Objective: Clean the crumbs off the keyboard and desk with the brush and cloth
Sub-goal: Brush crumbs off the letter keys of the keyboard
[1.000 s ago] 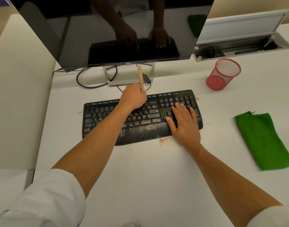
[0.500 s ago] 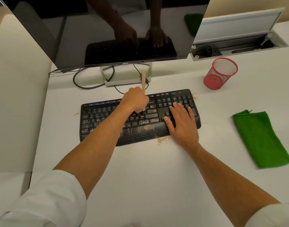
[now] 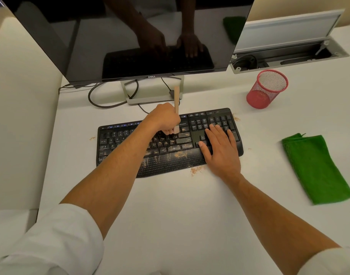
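Fingers (image 3: 168, 132) of the left hand (image 3: 163, 120) are curled tight round a brush (image 3: 176, 108), whose pale wooden handle sticks up toward twelve o'clock while its lower end meets the keys near the middle of the keyboard (image 3: 118, 139); the bristles themselves are too small to make out. Over at three o'clock from that grip, the right hand (image 3: 221, 149) lies flat on the keyboard's right end, fingers straight and slightly spread across the number pad, thumb pointing toward nine o'clock, holding nothing. Crumbs (image 3: 181, 154) are scattered over the lower key rows and the dotted palm rest, and a small heap (image 3: 196, 170) sits on the white worktop (image 3: 170, 215) just off the keyboard's near edge at six o'clock, with a few more specks by its far right corner and off its left end. A folded green cloth (image 3: 315, 167) lies on the worktop well apart from the keyboard, at three o'clock. At one o'clock stands a red mesh cup (image 3: 267, 89). Directly at twelve o'clock a dark monitor (image 3: 130, 36) on a silver stand mirrors both hands, with cables looping beneath it. White sleeves cover both upper forearms at the bottom of the view.
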A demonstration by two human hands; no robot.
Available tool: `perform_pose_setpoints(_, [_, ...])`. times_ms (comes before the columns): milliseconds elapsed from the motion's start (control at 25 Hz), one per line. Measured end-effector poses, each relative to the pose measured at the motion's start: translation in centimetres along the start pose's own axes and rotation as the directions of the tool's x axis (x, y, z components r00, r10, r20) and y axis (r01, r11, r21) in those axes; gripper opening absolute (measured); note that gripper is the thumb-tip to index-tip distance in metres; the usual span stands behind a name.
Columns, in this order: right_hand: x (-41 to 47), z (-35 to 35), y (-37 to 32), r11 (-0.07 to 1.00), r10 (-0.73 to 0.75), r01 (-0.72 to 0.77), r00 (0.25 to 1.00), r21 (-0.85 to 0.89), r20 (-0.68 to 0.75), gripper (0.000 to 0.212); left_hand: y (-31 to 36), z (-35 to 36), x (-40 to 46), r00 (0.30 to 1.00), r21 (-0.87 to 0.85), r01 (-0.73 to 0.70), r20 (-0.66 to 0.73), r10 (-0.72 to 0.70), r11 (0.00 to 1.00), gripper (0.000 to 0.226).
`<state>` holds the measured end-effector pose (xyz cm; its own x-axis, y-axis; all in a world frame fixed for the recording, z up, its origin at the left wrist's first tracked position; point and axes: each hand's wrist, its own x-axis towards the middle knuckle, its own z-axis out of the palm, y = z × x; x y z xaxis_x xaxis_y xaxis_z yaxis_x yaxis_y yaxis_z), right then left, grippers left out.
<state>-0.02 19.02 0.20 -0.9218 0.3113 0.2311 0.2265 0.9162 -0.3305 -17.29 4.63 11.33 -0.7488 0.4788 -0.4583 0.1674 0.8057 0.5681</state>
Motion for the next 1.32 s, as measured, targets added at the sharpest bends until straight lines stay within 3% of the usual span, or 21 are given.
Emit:
perform_pose_setpoints(200, [0.0, 0.0, 0.0, 1.0, 0.006, -0.006, 1.0, -0.007, 0.005, 0.059, -0.9, 1.6, 0.5, 0.965, -0.028, -0.157, -0.216, 0.147, 0.987, 0.025])
perform_pose_setpoints(440, [0.0, 0.2, 0.1, 1.0, -0.004, 0.004, 1.0, -0.007, -0.016, 0.058, -0.6, 2.7, 1.2, 0.933, 0.132, -0.354, -0.015, 0.359, 0.926, 0.023])
perform_pose_setpoints(640, [0.0, 0.1, 0.1, 1.0, 0.004, -0.004, 1.0, -0.004, 0.0, 0.06, -0.5, 1.6, 1.2, 0.934, 0.358, -0.34, 0.022, 0.357, 0.869, 0.018])
perform_pose_setpoints(960, [0.0, 0.0, 0.0, 1.0, -0.002, 0.001, 1.0, 0.012, 0.006, 0.06, -3.8, -1.3, -0.7, 0.963, 0.475, -0.26, 0.066, 0.261, 0.841, 0.013])
perform_pose_setpoints(1320, [-0.1, -0.1, 0.0, 1.0, -0.002, 0.003, 0.999, -0.005, 0.036, 0.06, -10.3, -5.1, -4.6, 0.993, 0.438, -0.072, -0.05, 0.105, 0.896, 0.018])
